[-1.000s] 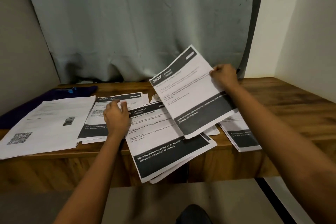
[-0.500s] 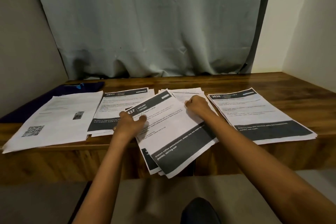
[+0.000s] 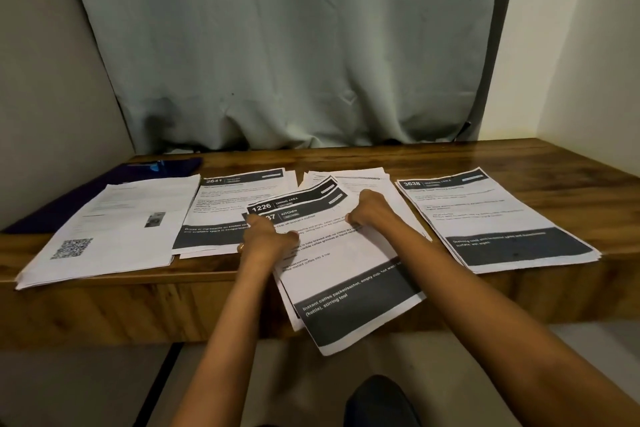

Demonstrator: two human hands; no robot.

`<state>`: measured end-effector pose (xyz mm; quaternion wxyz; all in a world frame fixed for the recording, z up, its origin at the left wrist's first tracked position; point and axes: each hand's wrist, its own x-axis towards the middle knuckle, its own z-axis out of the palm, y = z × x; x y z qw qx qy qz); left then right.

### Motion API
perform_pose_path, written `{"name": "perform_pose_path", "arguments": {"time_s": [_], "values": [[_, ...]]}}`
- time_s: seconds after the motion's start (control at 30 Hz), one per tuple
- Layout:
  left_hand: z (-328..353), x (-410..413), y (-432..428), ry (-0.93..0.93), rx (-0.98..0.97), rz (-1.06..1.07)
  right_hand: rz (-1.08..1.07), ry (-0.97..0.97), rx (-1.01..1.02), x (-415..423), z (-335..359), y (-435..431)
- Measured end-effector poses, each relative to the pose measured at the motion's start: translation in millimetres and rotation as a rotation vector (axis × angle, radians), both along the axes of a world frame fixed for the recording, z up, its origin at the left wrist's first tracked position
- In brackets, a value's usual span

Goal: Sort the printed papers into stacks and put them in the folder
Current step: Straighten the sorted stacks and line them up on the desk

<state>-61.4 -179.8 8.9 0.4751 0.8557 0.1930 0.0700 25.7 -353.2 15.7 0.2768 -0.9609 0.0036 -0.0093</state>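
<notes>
Printed papers lie in several piles on the wooden shelf (image 3: 450, 156). The middle pile (image 3: 346, 291) hangs over the front edge; its top sheet is headed KITCHEN, and a sheet marked 1226 shows just behind it. My left hand (image 3: 266, 236) grips the left edge of the top sheet with curled fingers. My right hand (image 3: 372, 211) pinches the same sheet near its upper right. A pile marked 2641 (image 3: 221, 208) lies to the left, and a pile marked 3638 (image 3: 485, 215) to the right. A dark blue folder (image 3: 114, 180) lies at the far left.
A stack of white sheets with a QR code (image 3: 110, 229) rests partly on the folder. A grey curtain (image 3: 284, 45) hangs behind the shelf and walls close both sides. A dark shoe (image 3: 381, 402) shows on the floor below.
My right hand brought the raised KITCHEN sheet down onto the middle pile. My left hand moved from the pile's left side onto that sheet. The 1226 sheet now shows behind it.
</notes>
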Motion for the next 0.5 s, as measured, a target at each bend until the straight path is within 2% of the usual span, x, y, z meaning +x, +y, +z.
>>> {"name": "perform_pose_path", "arguments": {"time_s": [0.23, 0.4, 0.5], "values": [[-1, 13, 13, 0.031, -0.077, 0.057, -0.044, -0.07, 0.354, 2, 7, -20], [4, 19, 21, -0.14, -0.159, -0.035, 0.03, -0.056, 0.725, -11, 39, -40], [28, 19, 15, -0.294, -0.329, -0.114, 0.078, -0.076, 0.877, -18, 68, -53]]}}
